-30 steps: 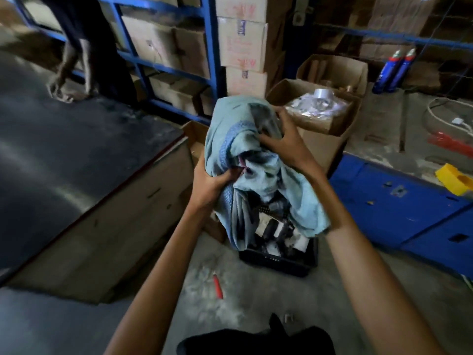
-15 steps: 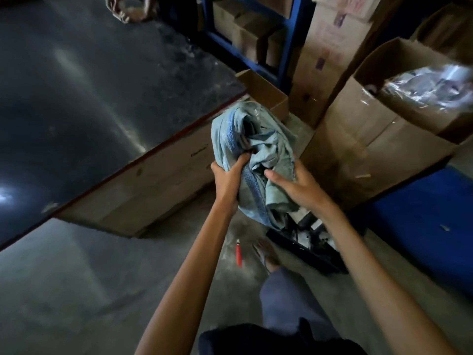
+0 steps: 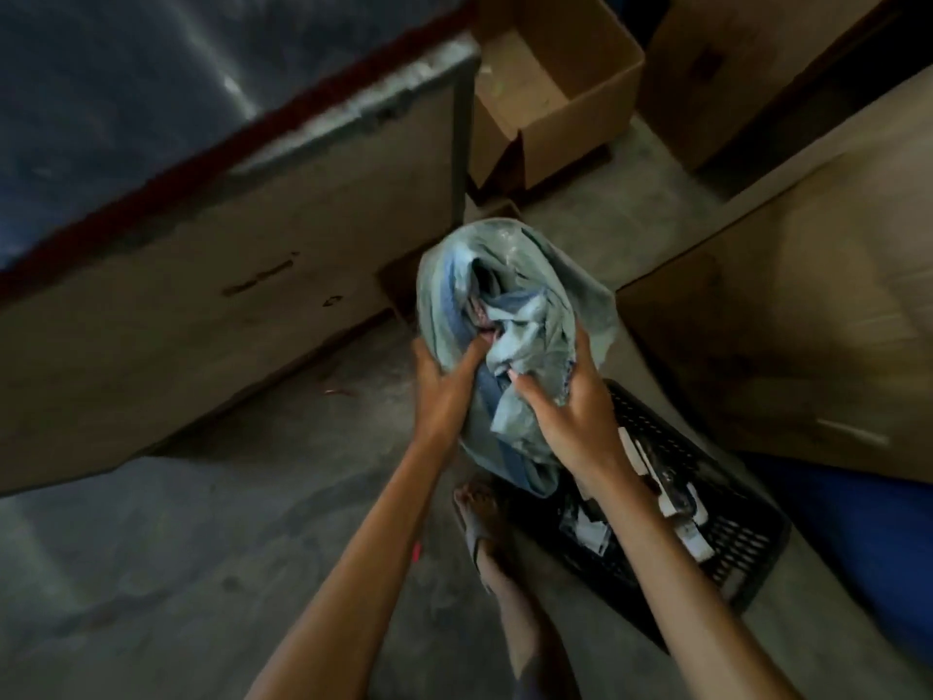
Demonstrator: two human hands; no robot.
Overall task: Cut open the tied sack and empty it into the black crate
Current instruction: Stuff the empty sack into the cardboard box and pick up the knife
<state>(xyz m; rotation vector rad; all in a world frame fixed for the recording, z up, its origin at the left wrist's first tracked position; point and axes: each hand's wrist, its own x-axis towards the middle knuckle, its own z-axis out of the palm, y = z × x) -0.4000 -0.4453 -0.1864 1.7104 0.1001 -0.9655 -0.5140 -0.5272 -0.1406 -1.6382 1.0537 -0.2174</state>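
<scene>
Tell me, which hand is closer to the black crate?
Right. The right hand grips the sack at the black crate's edge; the left hand grips the sack's other side, farther from the crate.

The sack (image 3: 510,295) hangs between left grip (image 3: 442,391) and right grip (image 3: 575,421), the crate (image 3: 742,543) beneath the right one (on the floor (image 3: 252,548)), a carton (image 3: 570,123) beyond.
</scene>
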